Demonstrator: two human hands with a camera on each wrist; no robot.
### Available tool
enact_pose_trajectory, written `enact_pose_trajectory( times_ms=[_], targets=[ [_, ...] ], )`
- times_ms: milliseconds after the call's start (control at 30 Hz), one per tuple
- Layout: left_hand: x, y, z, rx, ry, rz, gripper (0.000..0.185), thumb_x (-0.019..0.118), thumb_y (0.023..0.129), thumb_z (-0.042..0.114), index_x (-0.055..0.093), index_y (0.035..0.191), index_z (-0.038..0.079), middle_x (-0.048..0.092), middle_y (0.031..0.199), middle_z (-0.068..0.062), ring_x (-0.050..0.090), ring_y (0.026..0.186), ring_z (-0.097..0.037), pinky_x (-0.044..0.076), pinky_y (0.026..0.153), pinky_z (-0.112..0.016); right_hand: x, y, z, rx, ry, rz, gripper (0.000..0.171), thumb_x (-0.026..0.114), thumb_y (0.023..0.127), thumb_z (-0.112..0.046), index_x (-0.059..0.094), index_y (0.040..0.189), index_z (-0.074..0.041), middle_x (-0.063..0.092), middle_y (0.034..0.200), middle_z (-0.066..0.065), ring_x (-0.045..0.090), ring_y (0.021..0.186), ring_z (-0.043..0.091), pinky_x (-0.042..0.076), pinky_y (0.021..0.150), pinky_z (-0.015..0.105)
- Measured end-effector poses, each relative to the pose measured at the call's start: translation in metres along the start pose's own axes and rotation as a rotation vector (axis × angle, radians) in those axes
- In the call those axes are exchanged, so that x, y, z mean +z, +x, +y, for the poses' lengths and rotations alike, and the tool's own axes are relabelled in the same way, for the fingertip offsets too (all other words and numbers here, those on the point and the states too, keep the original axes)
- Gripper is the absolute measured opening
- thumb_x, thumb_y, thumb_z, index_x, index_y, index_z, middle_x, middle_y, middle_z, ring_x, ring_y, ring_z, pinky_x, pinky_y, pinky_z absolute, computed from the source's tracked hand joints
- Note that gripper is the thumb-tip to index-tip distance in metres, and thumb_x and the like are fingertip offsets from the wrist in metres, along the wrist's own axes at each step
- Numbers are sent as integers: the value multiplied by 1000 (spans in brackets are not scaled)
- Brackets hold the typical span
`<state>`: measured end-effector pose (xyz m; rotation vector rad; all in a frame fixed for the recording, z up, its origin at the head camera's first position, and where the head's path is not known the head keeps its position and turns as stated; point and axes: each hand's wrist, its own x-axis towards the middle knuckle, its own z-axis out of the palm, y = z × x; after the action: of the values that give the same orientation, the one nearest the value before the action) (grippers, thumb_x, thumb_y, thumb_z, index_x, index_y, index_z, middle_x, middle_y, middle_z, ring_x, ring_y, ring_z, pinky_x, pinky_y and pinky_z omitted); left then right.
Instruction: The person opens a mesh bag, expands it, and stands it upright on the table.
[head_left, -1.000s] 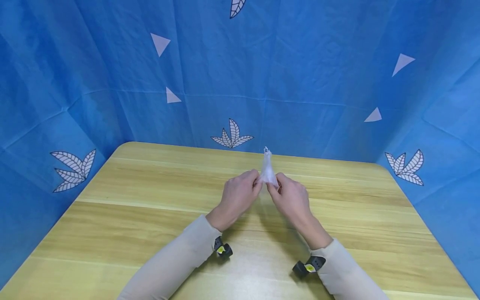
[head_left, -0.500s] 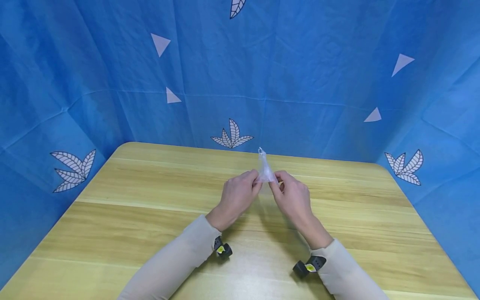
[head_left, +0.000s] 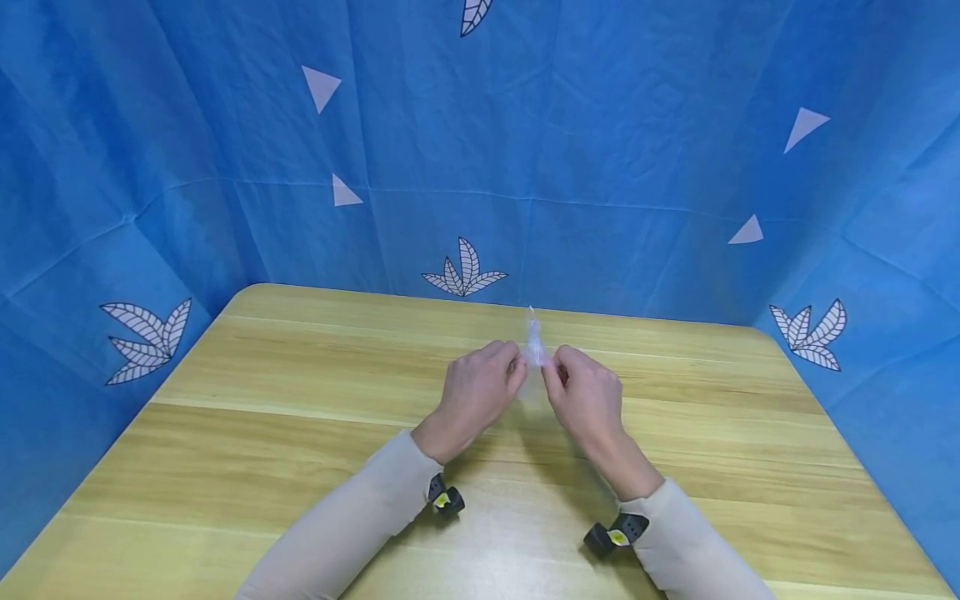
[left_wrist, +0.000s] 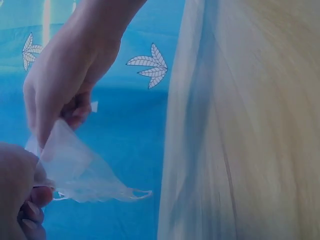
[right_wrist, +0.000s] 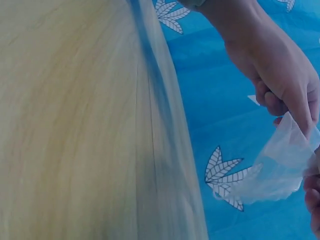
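Pinching a small clear bag (head_left: 534, 348) between them above the desk (head_left: 300, 433), the left hand (head_left: 475, 396) and right hand (head_left: 588, 398) each grip one edge — its mouth looks barely parted, so opening seems hardly begun.

clear plastic bag (head_left: 534, 350) | thin, crumpled, translucent | held upright above table, pinched at both sides
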<state>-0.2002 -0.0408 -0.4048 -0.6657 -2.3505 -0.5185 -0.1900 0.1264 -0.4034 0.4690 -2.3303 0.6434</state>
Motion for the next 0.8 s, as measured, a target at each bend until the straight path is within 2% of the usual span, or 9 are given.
enact_pose_trajectory(
  times_ms=[133, 233, 333, 467, 700, 800],
  targets=[
    [-1, 1, -2, -29, -28, 18, 21, 58, 98, 20, 59, 79, 11, 49, 64, 4, 38, 47, -7, 33, 41, -20, -1, 0, -1, 79, 22, -137, 22, 68, 91, -22, 58, 73, -13, 50, 57, -6, 42, 47, 11, 35, 45, 32],
    [-1, 3, -2, -96, -80, -25, 19, 58, 99, 23, 59, 85, 11, 51, 67, 4, 42, 49, -9, 35, 43, -22, -2, 1, -2, 116, 40, -227, 25, 66, 93, -25, 57, 72, -14, 48, 55, -6, 41, 47, 10, 33, 45, 31],
    [-2, 5, -2, -161, -110, -133, 21, 59, 98, 28, 56, 84, 13, 49, 66, 5, 42, 50, -9, 34, 43, -23, -3, 1, -2, 122, 50, -212, 27, 64, 94, -20, 54, 70, -12, 45, 54, -5, 38, 46, 12, 31, 45, 31],
    [-2, 5, 0, -183, -116, -252, 24, 60, 96, 27, 53, 77, 15, 46, 61, 5, 41, 50, -10, 33, 44, -25, -4, 2, 0, 143, 56, -145, 22, 65, 92, -16, 56, 73, -11, 47, 55, -5, 39, 47, 13, 32, 46, 32],
    [-4, 6, 1, -224, -113, -243, 20, 62, 96, 25, 55, 81, 14, 48, 66, 5, 43, 54, -12, 37, 49, -27, -1, 2, -1, 170, 62, -222, 20, 65, 92, -22, 60, 75, -13, 53, 57, -5, 43, 49, 12, 36, 48, 31],
    [-4, 7, 1, -219, -115, -270, 22, 65, 94, 28, 54, 80, 15, 49, 64, 6, 44, 53, -12, 37, 47, -27, 0, 1, 0, 160, 52, -201, 17, 64, 91, -17, 59, 75, -11, 52, 57, -4, 41, 48, 12, 35, 47, 32]
  ],
)
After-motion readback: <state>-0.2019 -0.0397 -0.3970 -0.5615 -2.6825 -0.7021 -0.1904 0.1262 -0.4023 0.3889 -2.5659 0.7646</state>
